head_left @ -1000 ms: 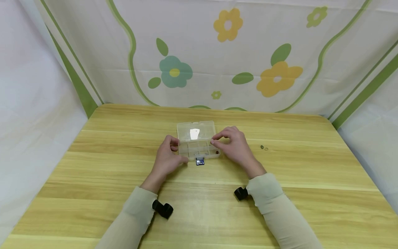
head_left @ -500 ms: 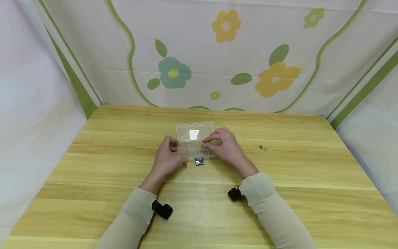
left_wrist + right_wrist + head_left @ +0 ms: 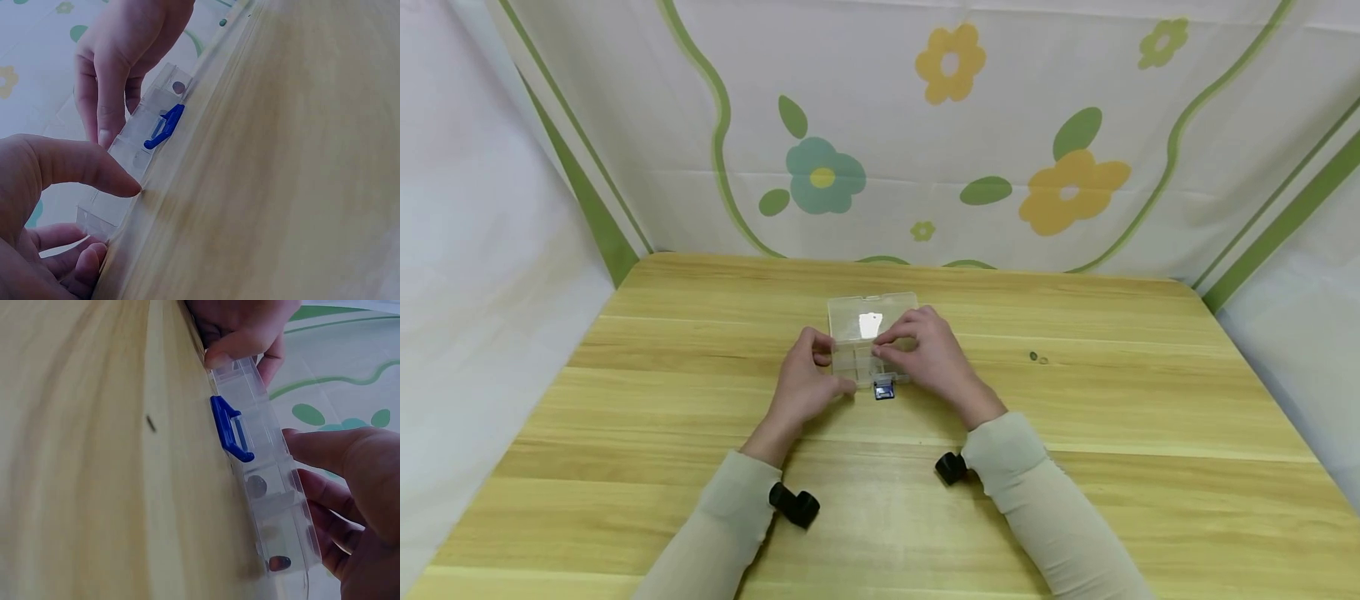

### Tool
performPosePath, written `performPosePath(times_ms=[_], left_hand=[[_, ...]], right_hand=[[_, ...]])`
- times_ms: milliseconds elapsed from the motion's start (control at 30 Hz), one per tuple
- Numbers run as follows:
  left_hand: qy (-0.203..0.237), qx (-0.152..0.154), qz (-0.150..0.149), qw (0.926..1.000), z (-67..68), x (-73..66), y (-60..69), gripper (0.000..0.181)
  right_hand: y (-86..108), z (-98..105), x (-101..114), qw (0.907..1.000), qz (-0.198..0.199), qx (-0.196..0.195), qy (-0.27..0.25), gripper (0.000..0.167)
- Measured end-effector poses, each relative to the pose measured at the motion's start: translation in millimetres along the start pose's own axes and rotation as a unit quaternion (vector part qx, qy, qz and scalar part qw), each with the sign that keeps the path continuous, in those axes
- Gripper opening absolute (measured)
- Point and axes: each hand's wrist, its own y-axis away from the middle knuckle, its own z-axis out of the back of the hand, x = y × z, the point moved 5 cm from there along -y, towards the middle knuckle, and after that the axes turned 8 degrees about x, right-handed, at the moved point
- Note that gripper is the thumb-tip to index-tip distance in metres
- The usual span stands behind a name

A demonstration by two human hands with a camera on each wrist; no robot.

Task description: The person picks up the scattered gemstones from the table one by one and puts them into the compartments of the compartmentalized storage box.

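On a yellow wood-grain table (image 3: 625,467), the left hand (image 3: 805,379) grips a clear partitioned plastic box (image 3: 854,357); the right hand's (image 3: 928,354) hold I can't tell.

Flower-printed white cloth (image 3: 880,125) hangs behind the wooden table (image 3: 625,400).

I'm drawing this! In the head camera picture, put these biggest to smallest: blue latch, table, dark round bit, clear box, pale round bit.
Table
Clear box
Blue latch
Dark round bit and pale round bit: too alike to rank.
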Motion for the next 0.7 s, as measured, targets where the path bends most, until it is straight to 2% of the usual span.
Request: performPosePath(times_ms=[700], left_hand=[[0.001,-0.003,0.002,1.0,0.0,0.0,0.3,0.068]], right_hand=[[-1.3,-4.5,0.7,0.9999,-0.003,0.006,0.015,0.009]])
